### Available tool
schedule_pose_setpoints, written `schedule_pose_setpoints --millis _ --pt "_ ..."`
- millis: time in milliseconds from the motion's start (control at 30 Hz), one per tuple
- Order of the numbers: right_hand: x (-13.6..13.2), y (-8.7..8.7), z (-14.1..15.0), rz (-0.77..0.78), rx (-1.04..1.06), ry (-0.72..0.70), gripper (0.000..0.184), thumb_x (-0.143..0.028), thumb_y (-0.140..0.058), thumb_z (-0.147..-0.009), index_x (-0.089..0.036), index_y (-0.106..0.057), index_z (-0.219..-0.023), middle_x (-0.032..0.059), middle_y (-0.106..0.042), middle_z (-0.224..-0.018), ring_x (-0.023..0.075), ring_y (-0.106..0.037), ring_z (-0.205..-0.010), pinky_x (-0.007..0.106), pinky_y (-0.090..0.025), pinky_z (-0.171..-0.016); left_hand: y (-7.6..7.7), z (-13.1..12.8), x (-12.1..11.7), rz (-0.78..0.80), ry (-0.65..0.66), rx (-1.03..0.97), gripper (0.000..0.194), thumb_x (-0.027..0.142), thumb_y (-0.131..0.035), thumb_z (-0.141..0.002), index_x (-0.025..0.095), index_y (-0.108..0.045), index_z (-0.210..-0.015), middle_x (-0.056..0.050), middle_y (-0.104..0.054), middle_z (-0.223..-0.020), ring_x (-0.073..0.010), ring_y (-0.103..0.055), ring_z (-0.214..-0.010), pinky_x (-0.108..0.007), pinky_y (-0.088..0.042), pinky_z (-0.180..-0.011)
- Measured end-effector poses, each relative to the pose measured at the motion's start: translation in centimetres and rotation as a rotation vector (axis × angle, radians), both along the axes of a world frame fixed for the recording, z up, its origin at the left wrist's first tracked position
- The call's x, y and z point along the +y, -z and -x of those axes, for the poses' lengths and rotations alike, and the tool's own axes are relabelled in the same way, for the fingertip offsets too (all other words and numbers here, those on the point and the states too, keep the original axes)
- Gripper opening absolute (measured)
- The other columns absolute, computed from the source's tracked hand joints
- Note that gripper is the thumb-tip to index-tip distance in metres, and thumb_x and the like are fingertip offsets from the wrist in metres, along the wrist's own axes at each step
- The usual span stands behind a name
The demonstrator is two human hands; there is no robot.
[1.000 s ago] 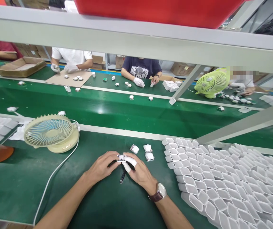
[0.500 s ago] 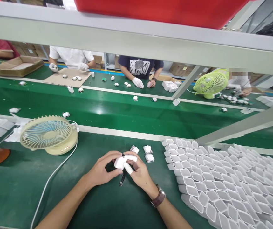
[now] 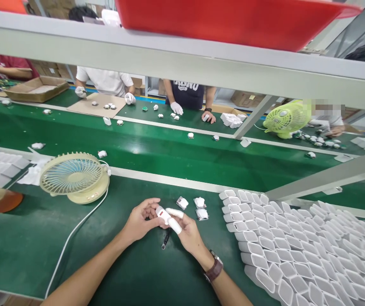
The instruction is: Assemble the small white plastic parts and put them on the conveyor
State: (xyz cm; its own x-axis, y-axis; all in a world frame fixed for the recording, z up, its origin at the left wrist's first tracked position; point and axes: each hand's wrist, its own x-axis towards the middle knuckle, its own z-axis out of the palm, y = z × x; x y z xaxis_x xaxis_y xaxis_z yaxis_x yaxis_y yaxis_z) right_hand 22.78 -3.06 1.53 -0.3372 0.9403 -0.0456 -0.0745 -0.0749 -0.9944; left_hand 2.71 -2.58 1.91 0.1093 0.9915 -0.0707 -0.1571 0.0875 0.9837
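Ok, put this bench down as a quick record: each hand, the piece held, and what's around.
Left hand: grips the white casing
Right hand: holds it too; thumb and one finger in white covers
Casing shows: red mark
Near hands: dark strip on green bench
Beyond hands: three white-topped pieces
Left side: cream fan, white cord
Right side: many open-ended casings, packed close

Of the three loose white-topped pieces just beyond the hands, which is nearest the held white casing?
The leftmost piece. The back right piece and the front right piece both lie farther from the casing.
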Motion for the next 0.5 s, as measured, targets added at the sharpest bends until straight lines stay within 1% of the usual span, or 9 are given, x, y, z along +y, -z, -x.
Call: schedule_pose_setpoints --millis 100,167,233,300,367,433,500 --pt "-0.1 0.1 0.1 -0.004 0.005 -0.023 0.049 -0.056 -0.071 -0.093 -0.023 -0.069 -0.128 0.0077 -0.079 -0.100 0.0259 -0.078 -0.090 0.046 -0.065 -0.089 -0.3 0.1 -0.2 -0.013 -0.003 0.030 0.059 0.040 -0.092 -0.072 0.018 -0.067 -0.121 -0.005 -0.073 -0.095 -0.0139 -0.064 -0.072 -0.026 -0.053 -0.065" --pt "-0.2 0.3 0.2 -0.028 0.008 -0.027 0.048 -0.054 -0.072 -0.093 -0.023 -0.068 -0.130 0.0083 -0.079 -0.104 0.0258 -0.077 -0.095 0.046 -0.064 -0.091 -0.6 0.3 -0.3 -0.030 0.012 0.046 0.059 0.040 -0.091 -0.073 0.018 -0.066 -0.122 -0.005 -0.073 -0.096 -0.0139 -0.064 -0.073 -0.026 -0.054 -0.066" --pt "-0.2 0.3 0.5 -0.093 0.002 -0.011 0.049 -0.049 -0.073 -0.093 -0.025 -0.063 -0.135 0.0089 -0.078 -0.111 0.0251 -0.076 -0.102 0.045 -0.063 -0.095 -0.9 0.6 -0.3 -0.062 0.054 0.060 0.060 0.039 -0.091 -0.074 0.019 -0.065 -0.124 -0.006 -0.073 -0.098 -0.0151 -0.066 -0.077 -0.027 -0.057 -0.070" --pt "-0.3 0.2 0.7 -0.224 -0.049 0.031 0.051 -0.041 -0.071 -0.095 -0.025 -0.057 -0.142 0.0102 -0.075 -0.122 0.0238 -0.074 -0.108 0.044 -0.061 -0.099 -1.1 0.8 -0.1 -0.111 0.099 0.074 0.058 0.039 -0.090 -0.076 0.020 -0.066 -0.125 -0.008 -0.072 -0.105 -0.0183 -0.069 -0.085 -0.030 -0.060 -0.077" --pt "-0.4 -0.2 0.7 -0.398 -0.179 0.078 0.050 -0.031 -0.067 -0.097 -0.025 -0.054 -0.145 0.0123 -0.067 -0.137 0.0236 -0.069 -0.119 0.045 -0.057 -0.106 -0.9 0.9 0.1 -0.160 0.107 0.112 0.048 0.043 -0.085 -0.080 0.022 -0.069 -0.120 -0.011 -0.071 -0.116 -0.0217 -0.072 -0.094 -0.033 -0.062 -0.083" --pt "-0.6 -0.9 0.7 -0.557 -0.356 0.089 0.048 -0.023 -0.061 -0.099 -0.024 -0.053 -0.146 0.0134 -0.059 -0.148 0.0236 -0.061 -0.132 0.044 -0.051 -0.114 -0.2 1.2 0.2 -0.195 0.080 0.190 0.037 0.047 -0.079 -0.085 0.023 -0.071 -0.113 -0.011 -0.069 -0.125 -0.0243 -0.074 -0.099 -0.036 -0.065 -0.085" --pt "-0.8 -1.4 0.6 -0.672 -0.509 0.066 0.047 -0.020 -0.057 -0.100 -0.022 -0.051 -0.147 0.0130 -0.057 -0.150 0.0221 -0.055 -0.140 0.041 -0.047 -0.117 0.9 1.8 0.5 -0.216 0.072 0.284 0.036 0.050 -0.076 -0.087 0.026 -0.072 -0.112 -0.009 -0.071 -0.126 -0.0280 -0.075 -0.105 -0.040 -0.066 -0.089"
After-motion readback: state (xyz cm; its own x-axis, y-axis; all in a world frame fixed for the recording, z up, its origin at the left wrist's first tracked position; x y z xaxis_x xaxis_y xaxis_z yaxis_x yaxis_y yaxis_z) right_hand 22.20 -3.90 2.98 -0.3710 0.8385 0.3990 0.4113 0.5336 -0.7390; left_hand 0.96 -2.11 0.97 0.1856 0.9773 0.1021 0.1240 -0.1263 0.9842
